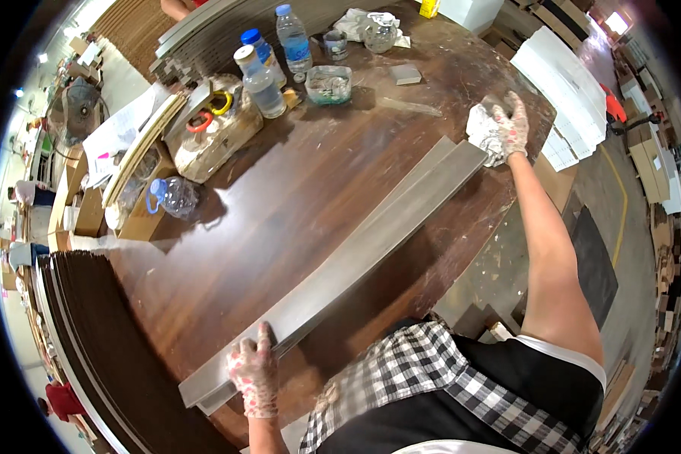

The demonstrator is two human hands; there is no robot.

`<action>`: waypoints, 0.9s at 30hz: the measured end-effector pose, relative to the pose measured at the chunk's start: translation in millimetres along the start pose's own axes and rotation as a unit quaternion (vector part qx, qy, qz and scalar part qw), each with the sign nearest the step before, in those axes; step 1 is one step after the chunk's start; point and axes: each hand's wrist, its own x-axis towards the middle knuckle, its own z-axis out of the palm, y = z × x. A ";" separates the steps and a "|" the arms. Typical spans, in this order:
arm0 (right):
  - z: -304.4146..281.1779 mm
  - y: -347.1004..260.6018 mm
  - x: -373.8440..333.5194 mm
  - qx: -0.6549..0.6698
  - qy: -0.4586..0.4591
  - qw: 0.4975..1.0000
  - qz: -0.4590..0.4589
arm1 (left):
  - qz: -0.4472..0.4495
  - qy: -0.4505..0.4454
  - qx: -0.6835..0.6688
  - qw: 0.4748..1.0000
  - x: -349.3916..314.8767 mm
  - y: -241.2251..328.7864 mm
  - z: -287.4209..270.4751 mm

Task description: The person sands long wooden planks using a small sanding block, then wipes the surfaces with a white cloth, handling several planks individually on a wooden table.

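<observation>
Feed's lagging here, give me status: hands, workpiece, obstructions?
Left hand pressed on near end of long grey metal strip. Right hand holds crumpled white cloth at far end. Nothing on strip between them.

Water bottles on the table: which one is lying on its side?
The blue-capped bottle at the left edge, beside the cardboard box; the other three stand upright farther back.

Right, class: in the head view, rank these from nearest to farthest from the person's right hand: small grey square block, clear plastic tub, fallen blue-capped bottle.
From the right hand:
1. Small grey square block, up-left, nearest.
2. Clear plastic tub, further left, mid-table.
3. Fallen blue-capped bottle, far left edge.
</observation>
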 end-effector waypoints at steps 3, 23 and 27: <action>-10.7 -13.0 4.2 0.272 0.037 0.959 0.071 | -0.044 0.030 -0.147 0.988 -6.4 10.5 1.4; 14.6 -331.8 -235.9 0.379 -0.403 0.813 -0.184 | -0.068 0.250 -0.262 0.930 -26.4 30.0 39.9; 30.7 -382.6 -304.7 0.313 -0.551 0.738 -0.230 | -0.012 0.272 -0.318 0.908 -57.3 15.7 53.4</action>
